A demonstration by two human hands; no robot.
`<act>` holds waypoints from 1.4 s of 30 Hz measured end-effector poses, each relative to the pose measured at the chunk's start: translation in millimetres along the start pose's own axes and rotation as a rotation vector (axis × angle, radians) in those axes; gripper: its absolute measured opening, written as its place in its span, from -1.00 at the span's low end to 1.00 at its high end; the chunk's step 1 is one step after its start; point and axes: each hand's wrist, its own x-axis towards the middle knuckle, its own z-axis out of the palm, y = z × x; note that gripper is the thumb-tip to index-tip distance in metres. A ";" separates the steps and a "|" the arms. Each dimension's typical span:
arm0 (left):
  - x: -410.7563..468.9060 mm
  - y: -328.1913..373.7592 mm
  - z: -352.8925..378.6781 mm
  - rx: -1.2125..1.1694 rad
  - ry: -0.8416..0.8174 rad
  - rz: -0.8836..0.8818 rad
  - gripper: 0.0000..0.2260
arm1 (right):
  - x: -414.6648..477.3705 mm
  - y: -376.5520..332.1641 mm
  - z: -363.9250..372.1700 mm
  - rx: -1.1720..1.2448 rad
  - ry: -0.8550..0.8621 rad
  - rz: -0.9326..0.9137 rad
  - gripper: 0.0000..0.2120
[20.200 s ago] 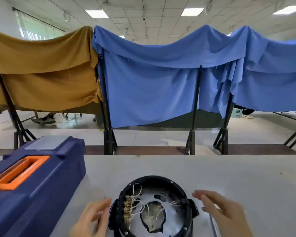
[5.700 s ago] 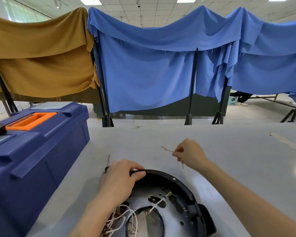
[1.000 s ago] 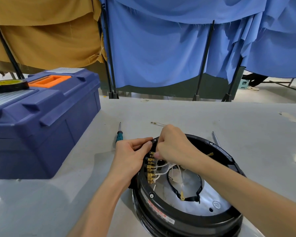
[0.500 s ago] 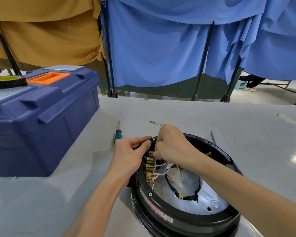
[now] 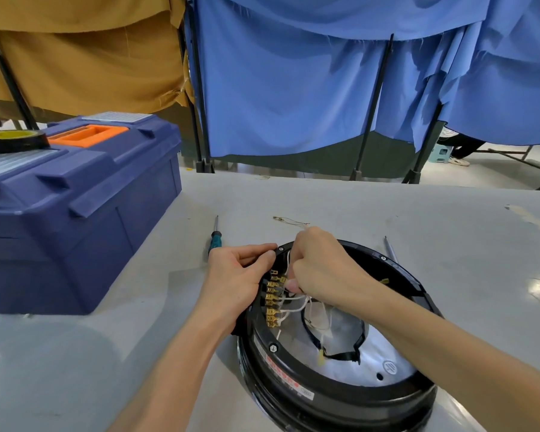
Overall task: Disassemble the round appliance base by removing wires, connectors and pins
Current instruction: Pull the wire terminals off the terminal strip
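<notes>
Round black appliance base [image 5: 334, 391] sits on grey bench [image 5: 449, 232] nr its near edge, open side up. Inside, at base's left wall: row of brass connectors [image 5: 273, 302] w/ white wires [image 5: 293, 310] running inward. Left hand [image 5: 236, 282] wrapped over left rim, thumb on top edge, grip closed on rim. Right hand [image 5: 323, 266] fisted directly above connector row, fingertips pinched on a wire. Further back: teal-handled screwdriver [image 5: 215, 236], loose wire [image 5: 290, 220], thin metal rod [image 5: 390, 249]. Far left: blue toolbox [image 5: 75, 201], tape roll [image 5: 13, 141] on lid.
</notes>
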 end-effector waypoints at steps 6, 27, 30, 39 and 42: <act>-1.1 0.7 -0.7 0.015 0.002 -0.013 -0.88 | 2.3 5.1 -6.1 0.092 -0.048 0.006 -0.85; -4.4 0.7 -1.0 0.015 -0.035 0.047 -0.85 | -7.6 -14.0 -18.2 -0.081 -0.089 -0.227 -0.91; -4.7 0.8 -0.7 -0.014 -0.027 0.020 -0.88 | -6.0 -12.4 -24.2 -0.051 -0.072 -0.237 -0.81; -6.5 3.5 0.1 -0.013 -0.030 0.021 -0.84 | -12.0 -21.5 -7.1 -0.333 -0.013 -0.231 -0.87; -6.8 4.0 -0.1 -0.002 -0.034 0.033 -0.86 | -14.0 -20.2 -0.8 -0.357 0.012 -0.257 -0.95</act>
